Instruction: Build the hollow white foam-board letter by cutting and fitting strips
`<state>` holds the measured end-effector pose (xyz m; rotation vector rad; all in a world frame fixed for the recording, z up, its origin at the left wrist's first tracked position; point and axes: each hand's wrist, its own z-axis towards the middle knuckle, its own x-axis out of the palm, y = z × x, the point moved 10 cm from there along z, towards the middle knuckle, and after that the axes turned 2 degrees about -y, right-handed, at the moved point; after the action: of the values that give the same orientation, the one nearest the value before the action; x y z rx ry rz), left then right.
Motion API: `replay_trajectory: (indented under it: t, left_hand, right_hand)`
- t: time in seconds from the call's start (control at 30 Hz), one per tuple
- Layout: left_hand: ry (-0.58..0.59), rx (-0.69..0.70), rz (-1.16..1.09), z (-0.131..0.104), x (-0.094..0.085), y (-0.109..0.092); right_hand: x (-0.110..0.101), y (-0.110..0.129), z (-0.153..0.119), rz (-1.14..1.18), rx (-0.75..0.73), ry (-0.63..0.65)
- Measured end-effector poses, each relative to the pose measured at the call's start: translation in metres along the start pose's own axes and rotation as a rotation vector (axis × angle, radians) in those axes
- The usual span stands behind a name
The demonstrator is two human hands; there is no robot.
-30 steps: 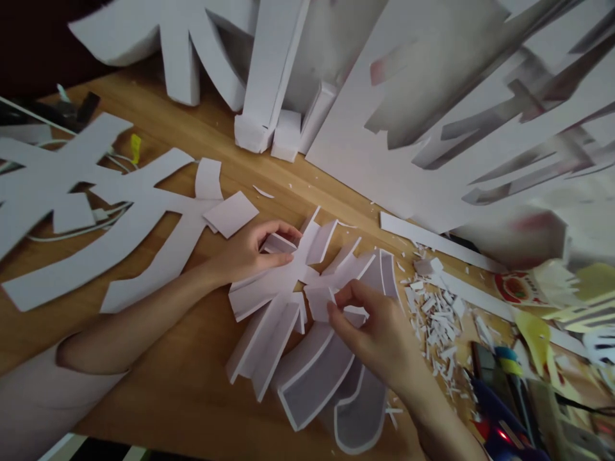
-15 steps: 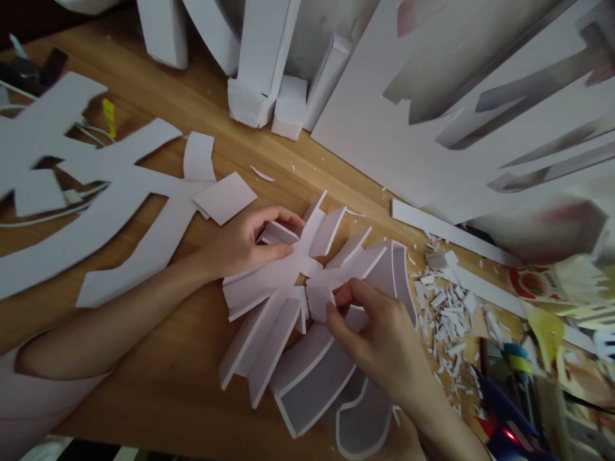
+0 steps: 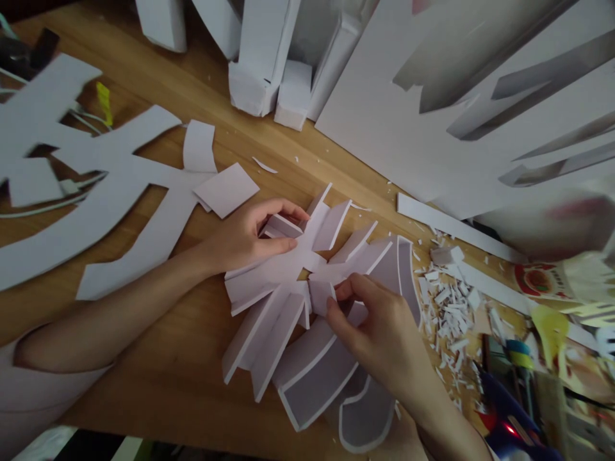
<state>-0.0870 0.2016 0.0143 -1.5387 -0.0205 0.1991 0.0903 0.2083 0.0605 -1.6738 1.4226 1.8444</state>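
A white foam-board structure [image 3: 283,269] with upright walls along its branching arms lies on the wooden table. My left hand [image 3: 250,234] is closed on its upper left part, thumb on the flat face and fingers around a short wall. With thumb and index finger, my right hand [image 3: 379,320] pinches a small wall piece [image 3: 321,297] near the structure's centre, beside a small gap. Curved walled sections [image 3: 317,378] spread below and to the right, partly hidden under my right hand.
Flat white cut-outs [image 3: 110,166] lie at left over cables. White scraps [image 3: 451,310] are heaped at right, near a blue glue gun [image 3: 504,416] with a red light. Large white boards [image 3: 375,141] and box-like pieces [image 3: 294,93] stand at the back.
The view has shifted slightly, so the background sits a little higher and the structure a little further right. Both hands keep the same holds.
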Motion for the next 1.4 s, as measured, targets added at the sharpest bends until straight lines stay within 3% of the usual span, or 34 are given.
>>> replay_trajectory:
  t: [0.63, 1.4]
  left_hand:
    - [-0.015, -0.012, -0.023, 0.001, 0.001, -0.002]
    - [-0.033, 0.005, 0.035, 0.0, 0.0, -0.001]
  right_hand:
    - [0.004, 0.001, 0.003, 0.068, 0.016, 0.039]
    - [0.011, 0.001, 0.011, 0.186, 0.022, 0.198]
